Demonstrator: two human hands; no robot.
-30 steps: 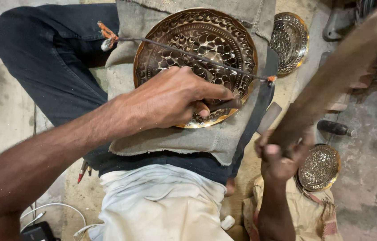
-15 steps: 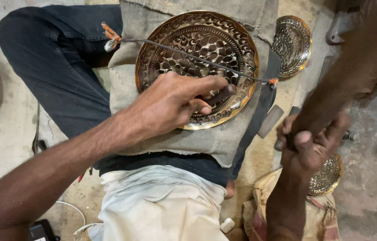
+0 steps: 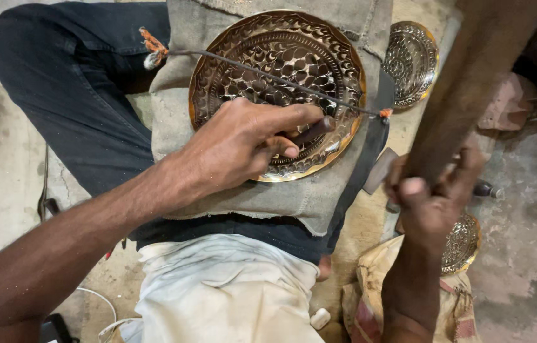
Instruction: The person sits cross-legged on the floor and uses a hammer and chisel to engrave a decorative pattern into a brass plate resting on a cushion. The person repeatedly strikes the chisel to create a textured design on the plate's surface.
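Note:
A round embossed brass plate (image 3: 268, 57) lies on a grey cloth pad (image 3: 249, 197) across my lap. A thin cord (image 3: 262, 73) with an orange frayed end runs across the plate. My left hand (image 3: 243, 143) rests on the plate's near rim and pinches a dark metal punch (image 3: 309, 132) against it. My right hand (image 3: 430, 200) is shut on a thick brown wooden mallet handle (image 3: 471, 82) raised at the right, above the floor beside the pad.
A smaller brass plate (image 3: 411, 60) lies on the floor at the upper right. Another small brass dish (image 3: 462, 244) sits on a cloth bundle (image 3: 370, 292) under my right wrist. A metal tool (image 3: 379, 170) lies by the pad's right edge. A white cable (image 3: 100, 298) runs at the lower left.
The right hand has lifted and tilted the wooden mallet more upright. The left hand keeps the punch on the plate's rim and has shifted very little.

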